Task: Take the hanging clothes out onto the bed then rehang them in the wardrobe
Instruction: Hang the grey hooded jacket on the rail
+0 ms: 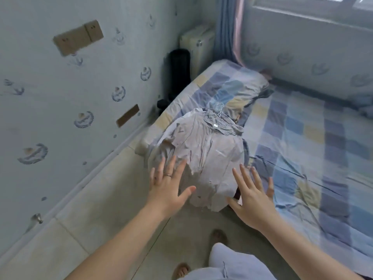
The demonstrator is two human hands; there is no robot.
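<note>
We see the bed [302, 142] lying wide, flat and open to the right of the clothes pile [201, 158]. On our left, just a narrow floor strip [113, 199] runs between bed and wall [60, 118]. Ahead, the pillow [232, 87] blocks the head end.

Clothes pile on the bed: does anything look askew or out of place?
Yes. The clothes pile lies crumpled across the near corner of the bed, its lower end drooping past the edge toward the floor; wire hangers poke out at the far end.
</note>
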